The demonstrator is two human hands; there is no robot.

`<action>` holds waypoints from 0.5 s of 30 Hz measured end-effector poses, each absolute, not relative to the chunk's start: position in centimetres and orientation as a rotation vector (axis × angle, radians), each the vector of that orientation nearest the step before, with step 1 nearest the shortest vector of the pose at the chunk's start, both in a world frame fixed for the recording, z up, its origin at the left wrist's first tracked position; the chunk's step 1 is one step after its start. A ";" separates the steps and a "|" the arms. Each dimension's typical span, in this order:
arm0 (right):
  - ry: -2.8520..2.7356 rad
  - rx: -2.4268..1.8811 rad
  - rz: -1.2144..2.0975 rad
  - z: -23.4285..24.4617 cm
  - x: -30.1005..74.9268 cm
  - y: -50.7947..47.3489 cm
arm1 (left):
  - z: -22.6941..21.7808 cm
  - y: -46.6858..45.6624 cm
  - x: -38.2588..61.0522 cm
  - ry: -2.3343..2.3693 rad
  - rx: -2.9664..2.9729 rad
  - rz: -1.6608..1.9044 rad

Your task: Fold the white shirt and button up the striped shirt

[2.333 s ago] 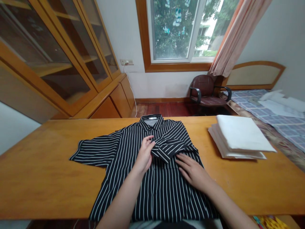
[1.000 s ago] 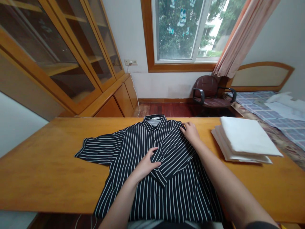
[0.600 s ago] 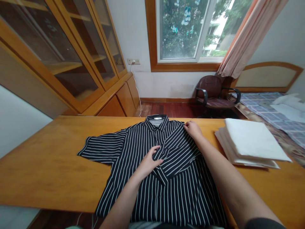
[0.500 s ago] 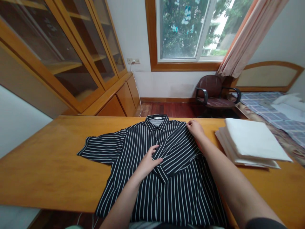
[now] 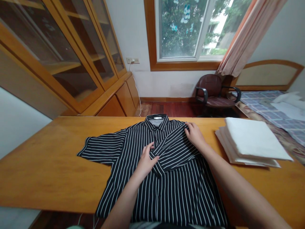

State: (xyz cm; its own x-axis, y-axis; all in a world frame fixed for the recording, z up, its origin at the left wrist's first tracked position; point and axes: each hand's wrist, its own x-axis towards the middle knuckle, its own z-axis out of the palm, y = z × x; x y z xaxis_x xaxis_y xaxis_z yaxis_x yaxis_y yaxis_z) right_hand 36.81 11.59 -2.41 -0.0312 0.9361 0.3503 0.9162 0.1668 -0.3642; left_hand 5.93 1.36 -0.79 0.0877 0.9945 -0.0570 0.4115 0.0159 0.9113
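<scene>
A black shirt with white stripes [image 5: 145,190] lies front up, its collar [image 5: 157,122] at the far edge of the table. One short sleeve [image 5: 102,148] stretches out to the left; the other sleeve [image 5: 173,152] is folded inward across the chest. At the cuff end of the folded sleeve is my left hand [image 5: 145,161], open, with thumb and fingers spread around the cloth's edge. My right hand [image 5: 195,136] rests on the fold near the shoulder, fingers loosely extended on the fabric.
On the right of the wooden table [image 5: 47,165] sits a stack of white folded sheets or boards [image 5: 257,140]. Beyond the table are a brown armchair [image 5: 212,90], a bed [image 5: 262,101] and a window [image 5: 183,31]. A glass-door cabinet [image 5: 71,57] stands at left.
My left hand has shifted slightly left and away from me, the sleeve's cuff end moving with it. My right hand's fingers have eased from the shoulder edge onto the cloth.
</scene>
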 end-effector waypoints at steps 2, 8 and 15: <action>-2.094 -1.594 0.062 -2.8 35.9 9.1 | -0.8 1.1 5.9 1.454 1.612 0.877; -2.317 -1.524 0.030 -5.1 35.5 3.4 | 0.1 0.2 7.1 1.445 1.897 0.933; -2.386 -1.520 0.016 -4.3 35.0 3.3 | -0.7 0.3 10.4 1.112 2.274 0.731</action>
